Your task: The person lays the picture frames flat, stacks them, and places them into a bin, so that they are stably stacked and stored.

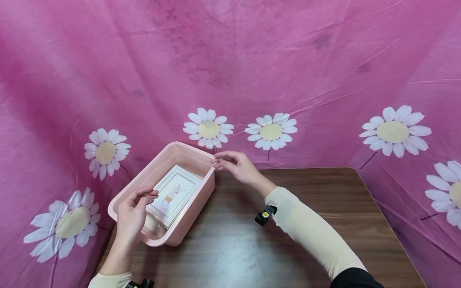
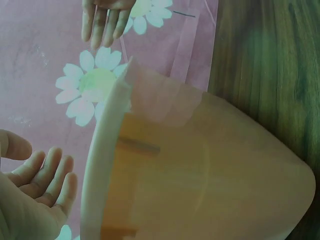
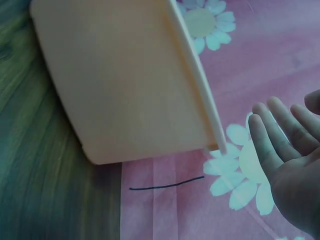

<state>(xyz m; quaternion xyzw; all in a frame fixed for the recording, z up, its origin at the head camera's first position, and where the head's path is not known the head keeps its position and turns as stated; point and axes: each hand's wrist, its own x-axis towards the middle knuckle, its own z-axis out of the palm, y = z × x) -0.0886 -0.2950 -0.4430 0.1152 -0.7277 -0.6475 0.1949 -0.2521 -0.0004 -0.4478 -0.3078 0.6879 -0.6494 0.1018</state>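
A pink plastic bin [image 1: 196,212] stands at an angle on the left part of the table. Inside it lies a white picture frame [image 1: 174,197] with a printed chair-like shape and leafy sprigs. My left hand [image 1: 131,212] hovers over the bin's near left rim, its fingers loosely bent and holding nothing. In the left wrist view that hand [image 2: 37,200] is apart from the bin wall [image 2: 200,165]. Close by the far right corner is my right hand [image 1: 239,166], also holding nothing. The right wrist view shows its relaxed fingers [image 3: 280,127] beside the bin [image 3: 120,90], with a gap between.
The dark wood table [image 1: 288,248] extends to the right of the bin. A pink cloth [image 1: 252,60] with white daisies hangs behind and at both sides, close to the bin's far and left edges. A small black camera [image 1: 265,215] sits on the right wrist.
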